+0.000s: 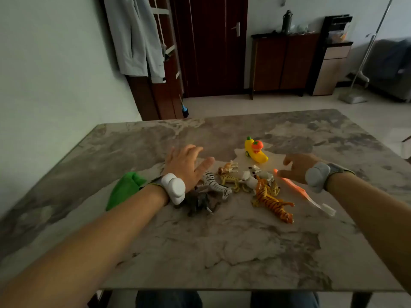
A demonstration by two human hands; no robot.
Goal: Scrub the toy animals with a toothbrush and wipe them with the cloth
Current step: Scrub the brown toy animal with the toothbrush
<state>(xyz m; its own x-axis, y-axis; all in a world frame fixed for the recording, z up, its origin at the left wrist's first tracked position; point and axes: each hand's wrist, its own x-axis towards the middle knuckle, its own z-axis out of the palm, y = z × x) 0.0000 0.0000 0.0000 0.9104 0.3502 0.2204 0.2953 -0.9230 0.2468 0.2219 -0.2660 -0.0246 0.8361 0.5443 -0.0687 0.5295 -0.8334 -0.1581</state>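
Several toy animals lie in a heap mid-table: an orange tiger (274, 203), a white striped tiger (216, 185), a dark elephant (199, 202), a spotted leopard (231, 180), a lion (228, 167) and a white animal (259, 173). My left hand (188, 166) hovers open just left of the heap, fingers spread. My right hand (297, 166) hovers open to the right, its fingertips near the handle end of an orange and white toothbrush (304, 192) that lies on the table. A green cloth (124, 188) lies left of my left wrist.
A yellow banana-shaped toy car (255, 152) stands behind the heap. The marble table (222, 252) reaches its near edge above my knees. Beyond it stand a dark door, a wooden cabinet (284, 63) and a hanging coat (135, 36).
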